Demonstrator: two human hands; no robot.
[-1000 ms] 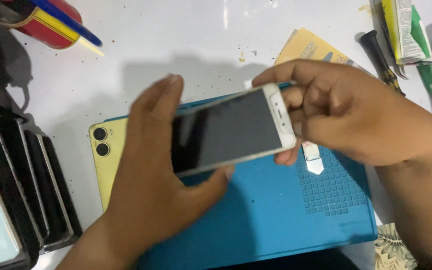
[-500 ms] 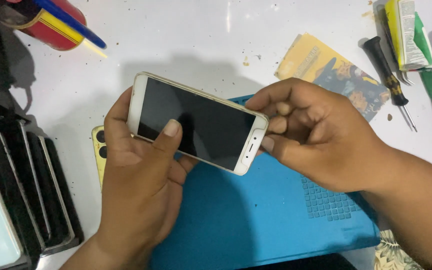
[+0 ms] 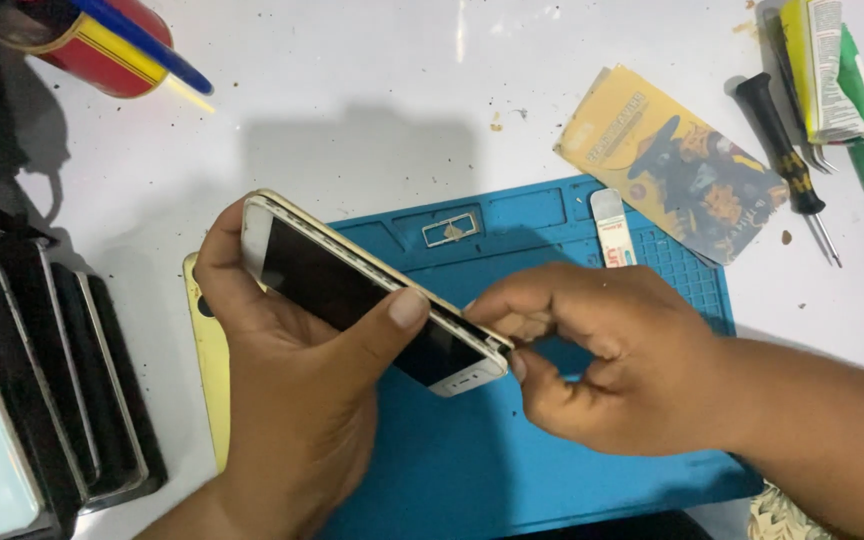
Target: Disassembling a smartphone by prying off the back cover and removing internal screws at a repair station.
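Red cup (image 3: pixel 112 60) holds a blue pen (image 3: pixel 142 45); both hands grip a white phone (image 3: pixel 352 290).

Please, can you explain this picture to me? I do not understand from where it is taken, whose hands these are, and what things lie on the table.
The camera sits on a person's head and looks down at their own two bare hands. The left hand holds a white smartphone, tilted. The right hand pinches the phone's lower end. Below lies a blue work mat on a white table. A yellow phone lies under the left hand. Nearby are a screwdriver, a yellow packet and a red cup.
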